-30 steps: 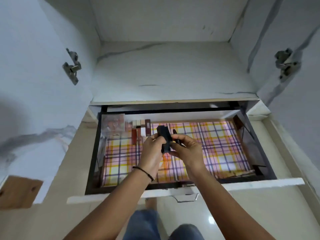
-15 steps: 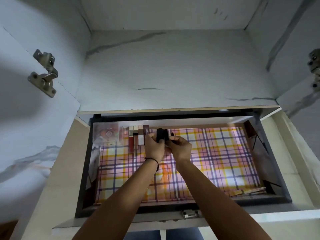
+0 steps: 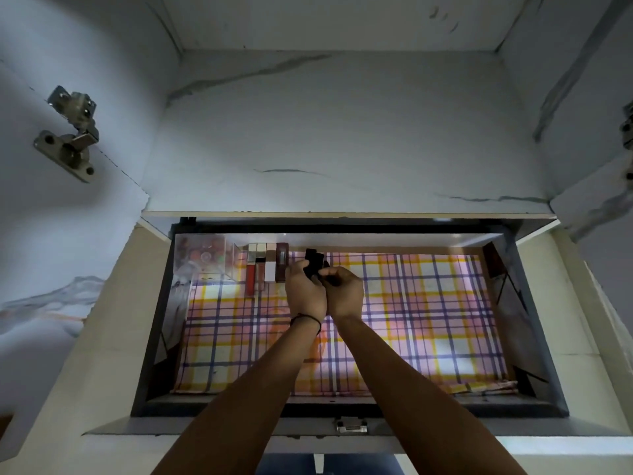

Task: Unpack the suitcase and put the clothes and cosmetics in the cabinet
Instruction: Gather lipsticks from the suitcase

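**Can't make much out here**

The left hand (image 3: 306, 293) and right hand (image 3: 344, 291) cover most of the black thing (image 3: 314, 260) they hold. The clear box (image 3: 202, 255) at the back left is too blurry to read. The right hinge (image 3: 628, 132) is chopped by the edge.

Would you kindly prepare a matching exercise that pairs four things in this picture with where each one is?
Things: 1 black cosmetic item; 2 clear box; 3 metal hinge; 4 checked liner.
Places: a back left corner of the drawer; b left cabinet wall; c gripped by left hand and right hand; d covering the drawer floor.
Pairs: 1-c; 2-a; 3-b; 4-d.
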